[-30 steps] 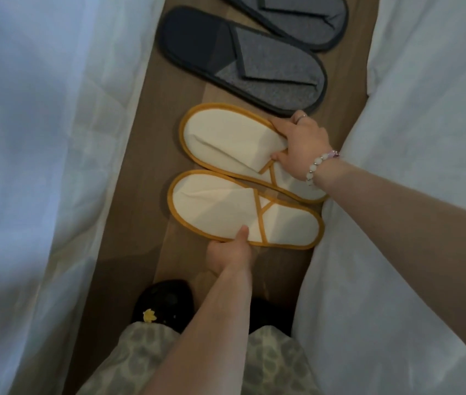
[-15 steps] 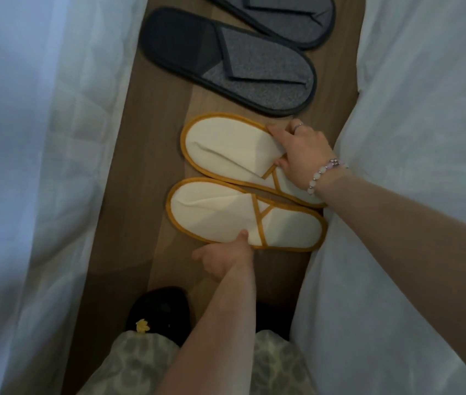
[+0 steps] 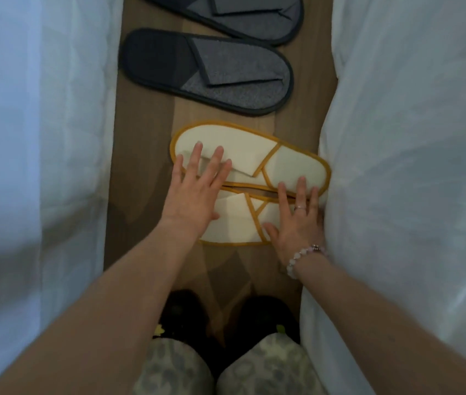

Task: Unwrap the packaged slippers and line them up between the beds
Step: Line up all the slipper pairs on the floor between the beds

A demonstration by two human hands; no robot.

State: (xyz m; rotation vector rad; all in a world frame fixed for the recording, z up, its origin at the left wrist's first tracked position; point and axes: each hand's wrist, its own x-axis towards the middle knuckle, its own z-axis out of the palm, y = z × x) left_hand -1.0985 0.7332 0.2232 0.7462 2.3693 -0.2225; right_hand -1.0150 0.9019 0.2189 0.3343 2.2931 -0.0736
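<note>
Two flat cream slippers with orange trim lie side by side across the wooden floor strip between the beds. The far cream slipper (image 3: 254, 155) and the near cream slipper (image 3: 234, 220) touch along their long edges. My left hand (image 3: 194, 192) lies flat with spread fingers over the left ends of both. My right hand (image 3: 297, 220) presses flat on their right ends, against the right bed's sheet. Beyond them lie two grey slippers, the nearer grey slipper (image 3: 209, 72) and the farther grey slipper (image 3: 254, 15), partly cut off by the top edge.
White bed sheets hang on the left (image 3: 40, 166) and on the right (image 3: 411, 166), walling in the narrow wooden floor (image 3: 140, 166). My patterned trousers and dark shoes (image 3: 180, 312) fill the floor at the bottom.
Both hands have let go of the slipper edges and now lie flat on top. The cream pair has swung to lie straight across the floor, and the view has tilted more squarely down.
</note>
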